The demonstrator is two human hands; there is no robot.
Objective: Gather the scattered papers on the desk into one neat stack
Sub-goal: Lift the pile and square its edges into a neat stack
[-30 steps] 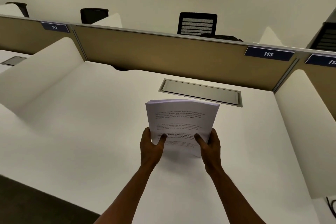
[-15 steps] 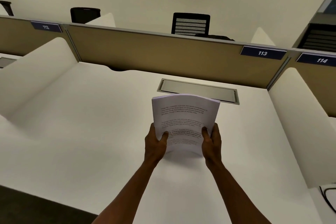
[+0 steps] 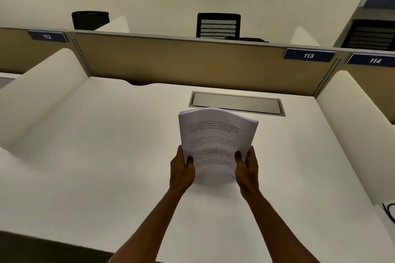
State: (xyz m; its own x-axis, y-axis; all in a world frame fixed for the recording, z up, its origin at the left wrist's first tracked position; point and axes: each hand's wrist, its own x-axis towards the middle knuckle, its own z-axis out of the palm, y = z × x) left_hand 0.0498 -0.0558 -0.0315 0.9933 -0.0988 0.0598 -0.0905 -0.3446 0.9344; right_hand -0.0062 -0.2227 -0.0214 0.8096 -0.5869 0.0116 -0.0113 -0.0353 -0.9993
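A stack of printed white papers (image 3: 215, 134) stands nearly upright over the middle of the white desk (image 3: 106, 166), its lower edge close to or on the desk surface. My left hand (image 3: 181, 168) grips its lower left side and my right hand (image 3: 246, 166) grips its lower right side, thumbs on the front sheet. The top edge of the stack bows in a wave. No loose sheets lie elsewhere on the desk.
A grey cable hatch (image 3: 236, 103) is set into the desk just behind the stack. A tan partition (image 3: 181, 64) with label 113 closes the back. White side dividers (image 3: 38, 100) (image 3: 354, 126) flank the desk. A black cable (image 3: 389, 209) hangs at the right.
The stack has been squeezed from both sides and its top edge now bows more. Both hands have shifted slightly up the stack's sides; the view has drifted a little.
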